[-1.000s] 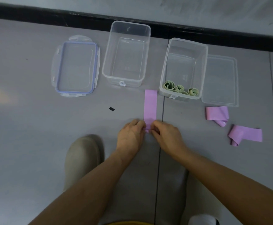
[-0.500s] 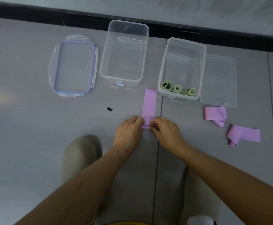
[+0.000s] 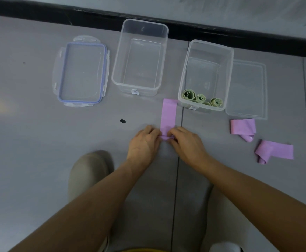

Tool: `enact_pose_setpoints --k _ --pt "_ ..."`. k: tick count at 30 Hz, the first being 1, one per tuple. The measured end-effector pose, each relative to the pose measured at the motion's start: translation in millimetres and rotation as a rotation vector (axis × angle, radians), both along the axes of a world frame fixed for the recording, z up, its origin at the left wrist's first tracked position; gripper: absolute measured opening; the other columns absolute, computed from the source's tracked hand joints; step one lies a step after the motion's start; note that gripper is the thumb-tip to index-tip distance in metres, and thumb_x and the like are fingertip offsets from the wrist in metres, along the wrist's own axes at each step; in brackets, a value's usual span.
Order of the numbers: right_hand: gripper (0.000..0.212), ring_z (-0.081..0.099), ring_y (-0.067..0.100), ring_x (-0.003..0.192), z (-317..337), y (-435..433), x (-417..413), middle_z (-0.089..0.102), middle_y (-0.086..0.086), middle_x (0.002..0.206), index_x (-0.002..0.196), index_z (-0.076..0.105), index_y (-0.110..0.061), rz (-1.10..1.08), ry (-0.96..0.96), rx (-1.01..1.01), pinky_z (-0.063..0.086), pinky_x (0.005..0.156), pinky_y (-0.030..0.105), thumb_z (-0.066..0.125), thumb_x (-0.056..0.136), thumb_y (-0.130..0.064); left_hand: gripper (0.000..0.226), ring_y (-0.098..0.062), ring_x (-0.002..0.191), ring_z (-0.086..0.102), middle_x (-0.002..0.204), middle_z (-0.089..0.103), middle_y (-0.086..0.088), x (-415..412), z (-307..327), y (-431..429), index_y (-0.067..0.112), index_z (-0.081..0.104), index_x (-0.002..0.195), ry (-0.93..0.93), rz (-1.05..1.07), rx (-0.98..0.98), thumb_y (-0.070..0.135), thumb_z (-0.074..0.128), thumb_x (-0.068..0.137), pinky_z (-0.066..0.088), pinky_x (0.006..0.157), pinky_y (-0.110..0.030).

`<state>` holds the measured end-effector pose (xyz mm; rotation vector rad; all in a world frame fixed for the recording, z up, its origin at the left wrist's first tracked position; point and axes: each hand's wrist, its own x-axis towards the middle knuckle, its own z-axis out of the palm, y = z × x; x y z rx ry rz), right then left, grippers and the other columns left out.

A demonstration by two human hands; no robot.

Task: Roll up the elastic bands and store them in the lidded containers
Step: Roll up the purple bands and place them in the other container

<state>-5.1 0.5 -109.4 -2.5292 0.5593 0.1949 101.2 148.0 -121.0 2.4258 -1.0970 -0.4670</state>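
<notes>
Shorter pink band (image 3: 168, 115), left hand (image 3: 145, 143), right hand (image 3: 187, 143) pinching rolled edge

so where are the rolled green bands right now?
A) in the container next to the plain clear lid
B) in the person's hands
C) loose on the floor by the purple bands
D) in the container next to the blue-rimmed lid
A: the green rolls sit at the near end of the container beside the plain clear lid; the other container, by the blue-rimmed lid, shows no bands.
</notes>
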Motion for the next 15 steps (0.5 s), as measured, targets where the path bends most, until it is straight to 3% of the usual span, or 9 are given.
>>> enact_pose_setpoints --k 3,9,15 --pt "0.014 0.061 0.023 0.09 0.1 -4.1 4.8 0.062 -0.003 0.102 0.103 0.062 -0.026 -0.007 0.028 0.049 0.05 0.075 0.037 0.056 0.094 -0.035 0.018 -0.029 0.083 0.06 0.106 0.057 -0.001 0.1 1.6 1.8 0.022 0.06 0.102 0.035 -0.039 -0.029 0.032 0.062 0.087 0.05 0.067 -0.037" --pt "0.018 0.057 0.014 0.089 1.1 -7.7 -0.3 0.057 -0.006 0.099 0.1 0.067 -0.026 -0.02 0.043 0.166 0.047 0.076 0.032 0.06 0.092 -0.041 0.014 -0.027 0.079 0.058 0.097 0.056 -0.001 -2.4 2.0 4.3 0.02 0.062 0.094 0.017 -0.07 -0.009 0.033 0.062 0.089 0.046 0.062 -0.033" --pt "0.014 0.059 0.016 0.087 0.3 0.7 -4.4 0.055 -0.005 0.1 0.104 0.066 -0.026 -0.04 0.037 0.095 0.049 0.074 0.032 0.062 0.092 -0.034 0.013 -0.027 0.082 0.059 0.098 0.059 -0.003 -1.5 5.6 4.1 0.018 0.065 0.097 -0.001 -0.085 0.005 0.028 0.061 0.091 0.047 0.065 -0.034"
